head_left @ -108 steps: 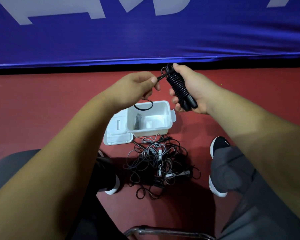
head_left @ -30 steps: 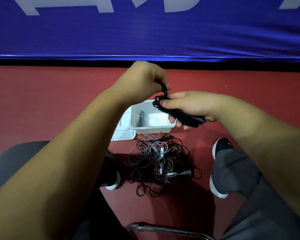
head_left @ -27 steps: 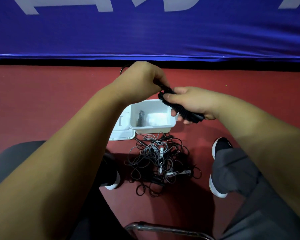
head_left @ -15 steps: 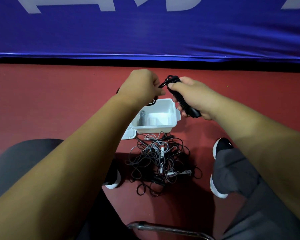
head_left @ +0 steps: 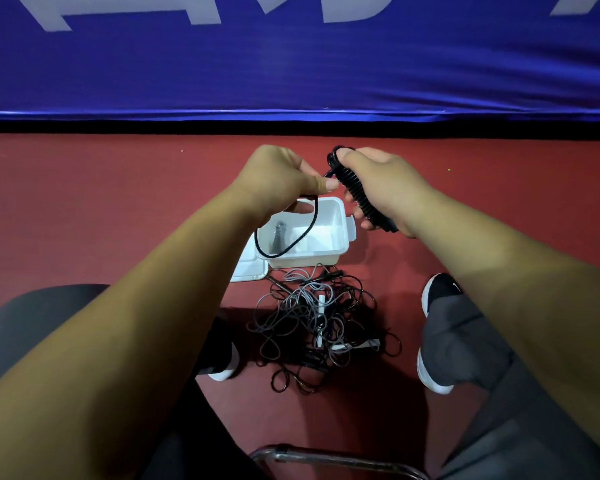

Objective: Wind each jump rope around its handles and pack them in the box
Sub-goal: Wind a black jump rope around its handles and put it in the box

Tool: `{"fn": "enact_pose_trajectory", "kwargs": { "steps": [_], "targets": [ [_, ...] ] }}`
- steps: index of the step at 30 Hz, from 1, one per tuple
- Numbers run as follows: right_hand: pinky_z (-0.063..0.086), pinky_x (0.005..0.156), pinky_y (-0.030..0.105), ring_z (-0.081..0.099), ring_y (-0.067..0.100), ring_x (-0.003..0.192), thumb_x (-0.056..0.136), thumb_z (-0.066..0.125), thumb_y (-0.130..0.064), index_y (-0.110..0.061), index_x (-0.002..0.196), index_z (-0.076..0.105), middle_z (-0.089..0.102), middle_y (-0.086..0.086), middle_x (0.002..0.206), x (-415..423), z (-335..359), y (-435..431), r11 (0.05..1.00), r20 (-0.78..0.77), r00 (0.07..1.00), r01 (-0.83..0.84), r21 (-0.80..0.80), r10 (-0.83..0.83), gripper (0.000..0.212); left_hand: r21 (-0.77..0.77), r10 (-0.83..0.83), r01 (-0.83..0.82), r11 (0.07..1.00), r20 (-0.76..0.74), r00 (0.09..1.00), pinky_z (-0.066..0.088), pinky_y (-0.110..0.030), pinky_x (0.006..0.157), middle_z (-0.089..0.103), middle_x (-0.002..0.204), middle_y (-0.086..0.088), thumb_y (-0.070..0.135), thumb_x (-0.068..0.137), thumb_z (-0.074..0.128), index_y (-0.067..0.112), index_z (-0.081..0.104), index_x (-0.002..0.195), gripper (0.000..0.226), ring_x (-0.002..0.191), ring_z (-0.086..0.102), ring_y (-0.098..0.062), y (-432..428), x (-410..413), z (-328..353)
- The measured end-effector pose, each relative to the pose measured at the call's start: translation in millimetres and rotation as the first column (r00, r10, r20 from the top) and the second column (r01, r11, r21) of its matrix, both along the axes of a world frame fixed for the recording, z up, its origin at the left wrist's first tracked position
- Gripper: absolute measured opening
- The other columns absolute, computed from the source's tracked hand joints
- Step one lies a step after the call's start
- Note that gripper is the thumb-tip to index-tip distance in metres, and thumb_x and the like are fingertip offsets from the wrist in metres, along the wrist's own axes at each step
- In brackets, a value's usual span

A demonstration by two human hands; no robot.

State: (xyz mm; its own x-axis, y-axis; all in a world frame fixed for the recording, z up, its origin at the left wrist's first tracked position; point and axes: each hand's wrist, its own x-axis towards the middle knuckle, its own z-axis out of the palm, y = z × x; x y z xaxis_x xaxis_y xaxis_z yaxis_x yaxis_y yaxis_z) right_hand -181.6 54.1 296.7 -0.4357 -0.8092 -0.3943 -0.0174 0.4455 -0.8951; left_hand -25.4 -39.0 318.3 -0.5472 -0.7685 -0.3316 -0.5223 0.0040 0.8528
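Fingers of the right hand [head_left: 385, 188] are curling round the black jump rope [head_left: 359, 199], its ribbed coils wound on the handles; the left hand [head_left: 281, 181] is pinching the loose cord beside them, a thin loop hanging below over the white rectangular box [head_left: 343, 233].

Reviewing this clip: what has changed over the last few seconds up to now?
The right hand has swung the wound black rope from nearly level above the white box, a second ago, back up to a steep tilt. The left hand, still pinching the cord, now trails a longer slack loop in front of the box. Box, lid and tangled pile have not moved.
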Motion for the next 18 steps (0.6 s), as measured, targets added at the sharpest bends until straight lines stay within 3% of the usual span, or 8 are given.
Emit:
{"fn": "enact_pose_trajectory", "kwargs": {
  "steps": [3, 7, 13, 16, 18],
  "targets": [
    [0.055, 0.052, 0.040, 0.061, 0.025, 0.056, 0.097, 0.061, -0.058, -0.025, 0.100, 0.072, 0.069, 0.006, 0.075, 0.7, -3.6, 3.3, 0.999, -0.101, 0.994, -0.047, 0.005, 0.048, 0.035, -0.106, -0.090, 0.115, 0.988, 0.215, 0.972, 0.067, -0.037, 0.072, 0.077, 0.081, -0.009, 0.042, 0.078, 0.091, 0.011, 0.079, 0.084, 0.033, 0.068, 0.071, -0.021, -1.6, 0.0, -0.7],
    [0.064, 0.057, 0.052, 0.065, 0.021, 0.054, 0.097, 0.061, -0.060, -0.015, 0.100, 0.074, 0.075, 0.012, 0.084, 3.9, -4.9, 7.0, 0.991, -0.211, 0.969, -0.117, 0.063, 0.128, 0.047, -0.184, -0.187, 0.283, 0.941, 0.415, 0.890, 0.066, -0.041, 0.076, 0.078, 0.076, -0.004, 0.047, 0.087, 0.083, 0.013, 0.078, 0.081, 0.035, 0.073, 0.077, -0.026, -1.2, -1.5, -2.5],
    [0.065, 0.055, 0.050, 0.067, 0.018, 0.052, 0.098, 0.060, -0.060, -0.018, 0.095, 0.073, 0.076, 0.007, 0.082, 8.3, -6.9, 6.6, 0.980, -0.316, 0.929, -0.161, 0.118, 0.191, 0.045, -0.172, -0.257, 0.364, 0.915, 0.446, 0.857, 0.066, -0.044, 0.073, 0.077, 0.069, -0.009, 0.025, 0.099, 0.072, 0.002, 0.066, 0.078, 0.032, 0.069, 0.077, -0.029, 8.0, -8.8, -15.7],
    [0.065, 0.055, 0.051, 0.067, 0.019, 0.053, 0.098, 0.061, -0.060, -0.016, 0.097, 0.074, 0.075, 0.007, 0.081, 7.4, -7.1, 5.5, 0.981, -0.291, 0.940, -0.150, 0.122, 0.180, 0.046, -0.250, -0.262, 0.410, 0.877, 0.466, 0.845, 0.052, -0.032, 0.063, 0.069, 0.070, -0.004, 0.035, 0.092, 0.080, 0.003, 0.067, 0.077, 0.037, 0.062, 0.063, -0.023, -1.3, -3.8, -15.1],
    [0.063, 0.056, 0.052, 0.067, 0.021, 0.054, 0.098, 0.061, -0.059, -0.012, 0.099, 0.074, 0.073, 0.008, 0.079, 5.1, -5.6, 3.2, 0.988, -0.238, 0.961, -0.118, 0.101, 0.139, 0.049, -0.239, -0.282, 0.387, 0.891, 0.378, 0.882, 0.045, -0.030, 0.066, 0.071, 0.076, 0.000, 0.045, 0.090, 0.080, 0.009, 0.074, 0.084, 0.037, 0.068, 0.061, -0.018, -9.8, 2.3, -13.0]
  ]
}}
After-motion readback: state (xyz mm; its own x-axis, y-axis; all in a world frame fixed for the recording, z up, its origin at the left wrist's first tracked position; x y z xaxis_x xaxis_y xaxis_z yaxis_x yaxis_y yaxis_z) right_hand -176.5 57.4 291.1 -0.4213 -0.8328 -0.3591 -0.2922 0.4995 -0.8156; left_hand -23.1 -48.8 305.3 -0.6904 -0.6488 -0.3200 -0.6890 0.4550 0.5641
